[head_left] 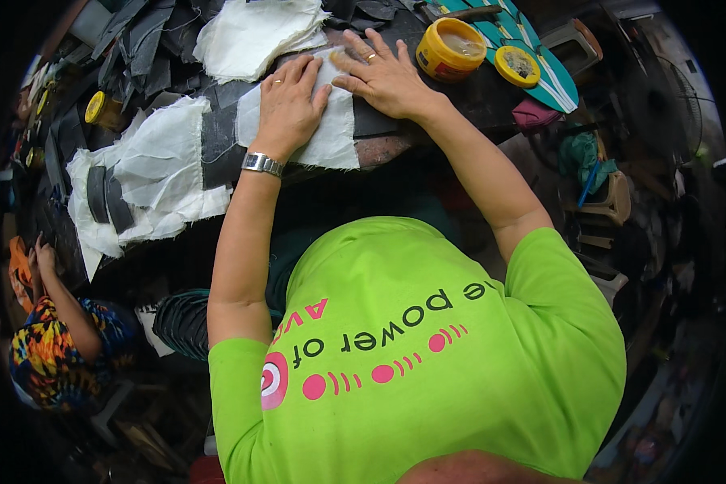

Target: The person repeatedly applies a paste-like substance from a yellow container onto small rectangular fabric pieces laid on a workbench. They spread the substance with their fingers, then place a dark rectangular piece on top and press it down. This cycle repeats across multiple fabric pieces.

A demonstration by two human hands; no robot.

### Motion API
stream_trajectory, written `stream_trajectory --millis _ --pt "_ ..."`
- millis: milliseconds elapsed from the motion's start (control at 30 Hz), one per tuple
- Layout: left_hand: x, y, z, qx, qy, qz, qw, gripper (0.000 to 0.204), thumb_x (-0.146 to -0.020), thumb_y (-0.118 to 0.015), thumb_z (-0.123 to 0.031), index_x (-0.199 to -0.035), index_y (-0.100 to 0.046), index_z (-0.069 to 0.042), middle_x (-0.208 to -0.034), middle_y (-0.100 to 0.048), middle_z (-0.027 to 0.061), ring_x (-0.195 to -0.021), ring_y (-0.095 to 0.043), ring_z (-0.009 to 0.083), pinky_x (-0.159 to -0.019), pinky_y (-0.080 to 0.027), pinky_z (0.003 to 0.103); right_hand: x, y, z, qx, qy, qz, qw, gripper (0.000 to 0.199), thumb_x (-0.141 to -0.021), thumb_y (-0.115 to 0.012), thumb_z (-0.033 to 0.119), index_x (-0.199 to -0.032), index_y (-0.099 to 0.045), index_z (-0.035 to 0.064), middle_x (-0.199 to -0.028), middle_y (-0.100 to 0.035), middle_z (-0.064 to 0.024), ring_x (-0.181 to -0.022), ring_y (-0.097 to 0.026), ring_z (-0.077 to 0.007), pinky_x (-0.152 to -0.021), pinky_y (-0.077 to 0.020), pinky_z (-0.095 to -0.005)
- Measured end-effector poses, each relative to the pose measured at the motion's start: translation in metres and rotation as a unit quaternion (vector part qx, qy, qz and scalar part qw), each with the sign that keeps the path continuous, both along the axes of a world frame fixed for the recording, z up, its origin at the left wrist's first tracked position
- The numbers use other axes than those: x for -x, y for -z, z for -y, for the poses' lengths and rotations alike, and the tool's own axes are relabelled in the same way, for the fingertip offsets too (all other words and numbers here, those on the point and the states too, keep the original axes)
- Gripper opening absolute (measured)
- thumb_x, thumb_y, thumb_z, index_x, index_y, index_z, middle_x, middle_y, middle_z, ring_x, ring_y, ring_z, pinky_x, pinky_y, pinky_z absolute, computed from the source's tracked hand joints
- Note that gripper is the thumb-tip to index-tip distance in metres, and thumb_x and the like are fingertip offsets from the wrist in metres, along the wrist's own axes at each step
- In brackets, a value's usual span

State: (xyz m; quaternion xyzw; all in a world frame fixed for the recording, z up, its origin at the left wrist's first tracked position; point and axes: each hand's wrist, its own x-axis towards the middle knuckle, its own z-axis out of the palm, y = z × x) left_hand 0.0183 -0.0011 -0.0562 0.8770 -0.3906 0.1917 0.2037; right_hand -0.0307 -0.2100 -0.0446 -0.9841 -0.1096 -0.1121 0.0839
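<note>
A frayed white cloth piece [340, 139] lies on the dark work table, overhanging its near edge. My left hand [290, 109] rests on the cloth's left part, its fingers stretched forward, with nothing seen in its grip. Across the cloth's far right corner spreads my right hand [383, 79], fingers apart and palm down. To the right of that hand stands an open yellow jar [452, 48] holding a pale paste. Its yellow lid [517, 66], smeared with residue, lies farther right. A stack of white cloth [250, 40] sits just beyond my left hand.
Left of my hands are more white cloth pieces [160, 157] with dark curved strips [109, 198] on them. Dark scraps [141, 44] pile up at the far left, near another yellow container [97, 109]. A teal sheet [532, 44] lies far right. Another person [68, 343] sits at left.
</note>
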Motion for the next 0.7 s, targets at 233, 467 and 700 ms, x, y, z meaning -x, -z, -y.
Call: stream_trajectory --millis 233,467,700 --pt "-0.001 0.002 -0.001 -0.016 -0.006 -0.015 1.0 0.045 -0.099 -0.048 -0.027 -0.141 -0.052 -0.011 -0.143 -0.052 0.0051 -0.133 -0.046 0.0242 -0.108 -0.033 0.042 -0.013 0.009 0.009 0.066 -0.001 -0.024 0.998 0.069 -0.096 -0.033 0.072 -0.155 -0.033 0.0366 -0.167 -0.015 -0.006 -0.154 -0.006 -0.0331 -0.118 -0.0035 -0.0656" --pt "-0.008 0.001 -0.003 0.001 0.007 -0.015 1.0 0.041 -0.097 -0.051 -0.025 -0.135 -0.057 -0.012 -0.137 -0.057 0.0036 -0.126 -0.051 0.0254 -0.102 -0.038 0.045 0.014 -0.003 0.021 0.014 -0.094 -0.068 0.993 0.05 -0.099 -0.034 0.066 -0.145 -0.045 0.0507 -0.167 -0.016 -0.0049 -0.154 -0.004 -0.0338 -0.119 -0.001 -0.0644" --pt "-0.012 0.004 -0.002 -0.007 -0.001 0.009 1.0 0.039 -0.098 -0.052 -0.028 -0.134 -0.059 -0.015 -0.136 -0.058 0.0027 -0.125 -0.052 0.0258 -0.1 -0.04 0.046 0.074 -0.012 -0.002 0.05 -0.134 -0.048 0.989 0.051 -0.097 -0.035 0.067 -0.144 -0.045 0.0513 -0.166 -0.021 -0.0051 -0.154 -0.007 -0.035 -0.119 -0.002 -0.0647"
